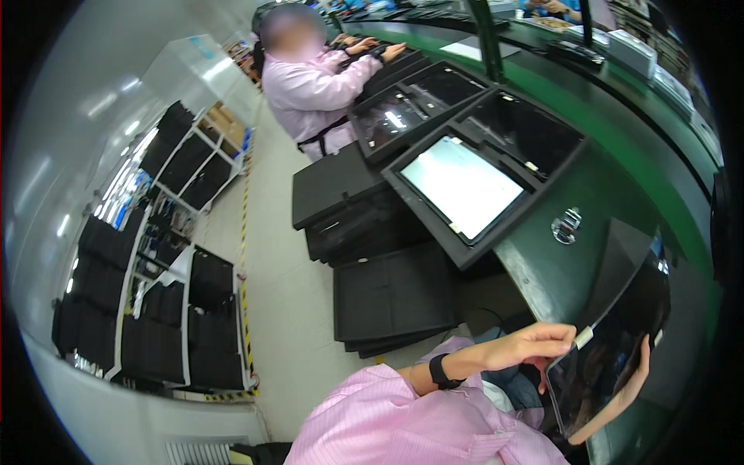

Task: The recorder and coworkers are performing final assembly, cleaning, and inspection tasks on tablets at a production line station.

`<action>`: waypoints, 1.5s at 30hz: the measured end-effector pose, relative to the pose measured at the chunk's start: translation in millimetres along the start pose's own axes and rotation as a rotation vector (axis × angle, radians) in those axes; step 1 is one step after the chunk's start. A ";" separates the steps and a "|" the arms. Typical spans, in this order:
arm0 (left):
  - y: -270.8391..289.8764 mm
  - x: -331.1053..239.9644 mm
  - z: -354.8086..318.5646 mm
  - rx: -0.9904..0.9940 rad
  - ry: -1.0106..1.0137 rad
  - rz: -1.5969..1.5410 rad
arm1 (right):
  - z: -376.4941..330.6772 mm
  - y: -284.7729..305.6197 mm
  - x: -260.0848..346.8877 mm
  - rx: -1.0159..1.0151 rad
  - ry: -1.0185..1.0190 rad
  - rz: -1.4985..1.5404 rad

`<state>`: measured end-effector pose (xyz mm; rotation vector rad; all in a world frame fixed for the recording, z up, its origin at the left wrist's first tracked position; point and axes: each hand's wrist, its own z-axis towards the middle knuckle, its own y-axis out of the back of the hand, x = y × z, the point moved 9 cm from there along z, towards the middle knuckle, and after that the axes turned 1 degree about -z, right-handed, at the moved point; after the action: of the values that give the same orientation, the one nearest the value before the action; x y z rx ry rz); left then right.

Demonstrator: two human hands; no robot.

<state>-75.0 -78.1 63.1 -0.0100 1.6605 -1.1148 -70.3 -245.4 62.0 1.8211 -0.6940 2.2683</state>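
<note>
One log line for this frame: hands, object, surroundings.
left hand: grips dark glossy panel by top-left edge | right hand: supports panel's right edge | panel: tilted, off green bench | lit screen tray ahead

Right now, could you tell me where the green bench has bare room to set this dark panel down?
The green bench is bare right of the tray with the lit screen, past the small metal clip. Another bare strip runs beyond the dark-screen tray. The trays themselves sit edge to edge. Both hands, left and right, hold the panel.

A glossy black panel is held over a green worktop. Pink, finely striped sleeves are worn, with a black wristband. Yellow-black tape is seen on the floor.
</note>
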 end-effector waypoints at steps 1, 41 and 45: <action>5.5 5.6 1.3 0.018 0.022 0.036 | 2.0 1.8 -3.5 -0.010 0.006 -0.017; -6.7 -5.9 -3.8 0.127 -0.195 0.359 | 49.5 81.7 -92.5 -0.029 -0.280 0.175; 0.5 -8.4 -1.6 0.070 -0.225 0.477 | 64.6 103.0 -122.0 -0.169 -0.442 0.317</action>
<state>-72.5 -72.4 69.0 0.2824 1.3290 -0.7747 -23.2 -344.3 -70.9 2.2821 -1.2834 1.8969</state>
